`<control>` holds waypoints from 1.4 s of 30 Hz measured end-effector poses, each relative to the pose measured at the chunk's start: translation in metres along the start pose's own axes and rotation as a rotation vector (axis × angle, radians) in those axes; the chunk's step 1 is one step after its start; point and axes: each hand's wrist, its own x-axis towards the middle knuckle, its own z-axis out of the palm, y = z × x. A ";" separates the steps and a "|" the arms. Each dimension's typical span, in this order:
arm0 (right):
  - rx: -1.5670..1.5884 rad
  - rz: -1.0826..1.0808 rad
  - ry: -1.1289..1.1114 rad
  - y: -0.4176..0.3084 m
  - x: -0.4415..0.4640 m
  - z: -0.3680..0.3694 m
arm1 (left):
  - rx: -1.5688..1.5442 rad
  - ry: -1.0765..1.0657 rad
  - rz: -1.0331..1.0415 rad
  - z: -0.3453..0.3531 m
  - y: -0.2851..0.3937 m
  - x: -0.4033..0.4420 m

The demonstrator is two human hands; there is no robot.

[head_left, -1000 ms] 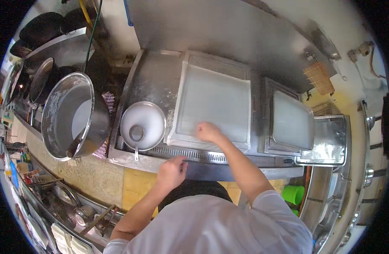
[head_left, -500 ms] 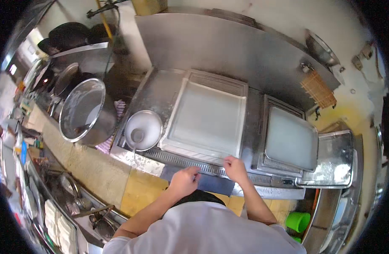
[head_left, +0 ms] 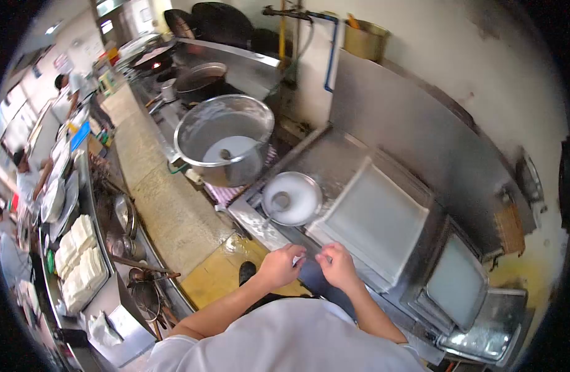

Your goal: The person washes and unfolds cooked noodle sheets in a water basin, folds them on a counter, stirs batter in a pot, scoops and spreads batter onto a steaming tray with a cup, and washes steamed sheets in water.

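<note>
My left hand [head_left: 284,265] is raised in front of my body with curled fingers, and something small and pale shows at its fingertips. Close by on the right, my right hand [head_left: 338,265] has its fingers pinched together; what they may hold is too small to make out. Beyond the hands lies a cloth-covered rectangular tray [head_left: 378,217] on the steel counter. Left of it, a round bowl [head_left: 302,192] of white liquid holds a small ladle [head_left: 280,201]. A large metal pot [head_left: 223,136] with white liquid stands farther left.
A second tray [head_left: 457,282] and a shiny metal pan [head_left: 486,328] are at the right. White folded stacks [head_left: 80,260] lie at lower left. Several people are at the far left, one a standing person [head_left: 80,93]. Dark woks [head_left: 220,31] stand at the back.
The view has swung left, showing more of the kitchen and people. My right hand has moved back from the covered tray and is now beside my left hand.
</note>
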 end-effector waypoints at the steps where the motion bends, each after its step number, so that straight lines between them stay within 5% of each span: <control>1: 0.029 -0.012 -0.001 -0.024 0.019 0.004 | 0.014 0.024 -0.010 -0.015 -0.015 -0.001; 7: 0.056 -0.124 0.033 -0.149 0.148 0.046 | -0.164 0.215 -0.112 -0.120 -0.105 -0.009; 14: -0.340 -0.594 -0.054 -0.261 0.263 0.084 | -0.171 0.431 0.003 -0.249 -0.168 0.023; 17: -0.386 -0.550 -0.216 -0.263 0.302 0.090 | -0.087 0.466 0.054 -0.288 -0.184 0.048; 21: -0.531 -0.336 0.147 -0.272 0.358 0.062 | 0.073 0.411 0.034 -0.295 -0.216 0.075; 22: -0.721 -0.125 0.044 -0.295 0.361 0.049 | 0.083 0.406 0.042 -0.293 -0.224 0.079; 26: -1.020 -0.368 -0.113 -0.266 0.354 0.062 | 0.056 0.458 0.064 -0.283 -0.237 0.088; 29: -1.101 -0.342 -0.224 -0.234 0.343 0.073 | 0.072 0.500 0.068 -0.280 -0.241 0.092; 42: -1.039 -0.080 -0.690 -0.351 0.341 0.024 | 0.013 0.565 0.110 -0.268 -0.253 0.099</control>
